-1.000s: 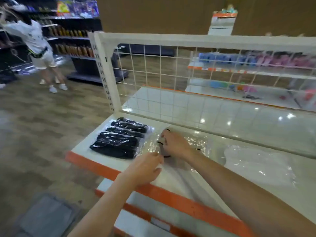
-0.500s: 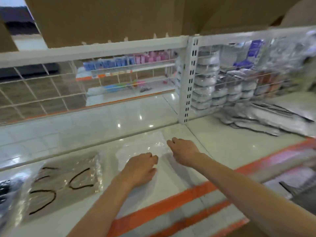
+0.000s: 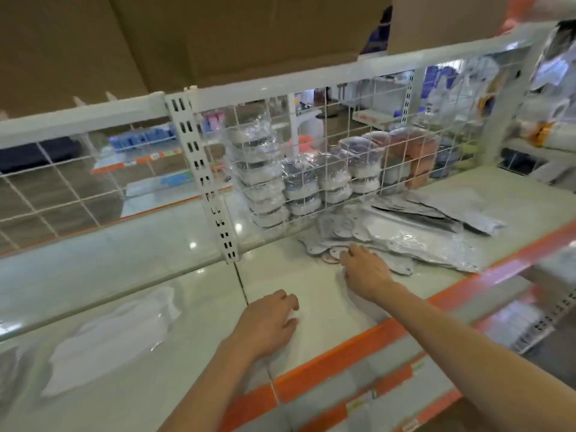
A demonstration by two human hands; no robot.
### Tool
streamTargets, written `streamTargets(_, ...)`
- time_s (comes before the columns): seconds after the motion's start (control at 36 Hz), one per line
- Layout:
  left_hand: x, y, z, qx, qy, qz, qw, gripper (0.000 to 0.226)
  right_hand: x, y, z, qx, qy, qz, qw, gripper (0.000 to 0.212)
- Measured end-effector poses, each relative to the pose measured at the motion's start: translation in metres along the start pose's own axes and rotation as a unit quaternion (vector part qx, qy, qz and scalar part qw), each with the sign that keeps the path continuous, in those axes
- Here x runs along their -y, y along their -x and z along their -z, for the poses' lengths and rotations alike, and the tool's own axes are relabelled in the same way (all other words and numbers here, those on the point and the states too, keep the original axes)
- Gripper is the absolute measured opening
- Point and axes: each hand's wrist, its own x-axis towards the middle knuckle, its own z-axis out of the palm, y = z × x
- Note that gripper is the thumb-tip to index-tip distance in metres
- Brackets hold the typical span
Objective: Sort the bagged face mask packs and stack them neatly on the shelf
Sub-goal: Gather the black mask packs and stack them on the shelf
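L hand (image 3: 266,322) rests loosely curled on the white shelf (image 3: 311,294), holding nothing. White mask pack (image 3: 109,338) lies flat to its left. R hand (image 3: 366,269) reaches fwd, fingers touching the edge of a messy pile of silvery mask packs (image 3: 405,235); real hold can't tell. Behind: wire grid panel (image 3: 327,151) w/ stacked bagged goods, cardboard boxes (image 3: 218,42) above.

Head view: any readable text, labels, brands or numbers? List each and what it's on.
No text is legible.
Price tags on the orange shelf edge: too blurred to read.
Silver mask packs: no print can be made out.
Far-aisle shelf strip: too small to read.
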Motion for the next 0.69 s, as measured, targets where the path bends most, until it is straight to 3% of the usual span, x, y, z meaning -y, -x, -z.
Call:
streamTargets(0.33, -0.041, -0.062, 0.002, 0.0, 0.012, -0.009, 1.0, 0.031, -0.084, -0.011, -0.008, -0.036, -0.054, -0.054, 0.996, 0.029)
streamTargets(0.47, -0.042, -0.08, 0.006, -0.016, 0.008, -0.023, 1.0, 0.03, -0.086, -0.025, -0.001, 0.008, -0.072, -0.062, 0.995, 0.052)
streamTargets(0.58, -0.043, -0.082, 0.004, -0.03, 0.03, -0.033, 0.999, 0.03, -0.085, -0.038, 0.006, -0.067, -0.055, -0.088, 0.992, 0.039)
streamTargets(0.69, -0.039, -0.075, -0.004, -0.031, 0.043, -0.022, 0.998, 0.03, -0.086, -0.049, 0.002, -0.106, -0.038, -0.109, 0.988, 0.046)
